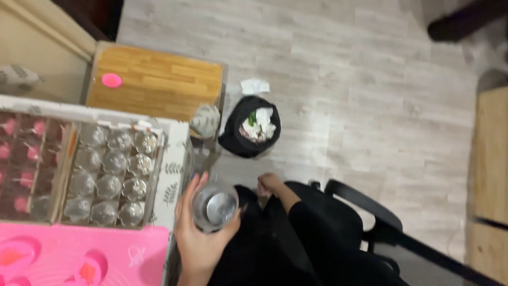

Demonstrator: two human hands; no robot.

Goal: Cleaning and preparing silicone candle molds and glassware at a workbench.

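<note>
My left hand (198,238) is shut around a small clear glass jar (214,208), seen from above with its mouth open. It holds the jar just right of the table edge, above my lap in black clothing. My right hand (270,184) rests on my knee, with a black sleeve behind it and its fingers curled downward. The blur hides whether it grips anything. Left of the jar, a cardboard tray (159,175) holds several like glass jars (111,175) in rows.
A pink silicone mat (79,254) lies at the near left. A second tray of pink-topped jars (24,169) sits far left. A wooden board (153,82) carries a pink disc (111,80). On the floor stands a black waste bag (251,127). A black chair (365,212) is under me.
</note>
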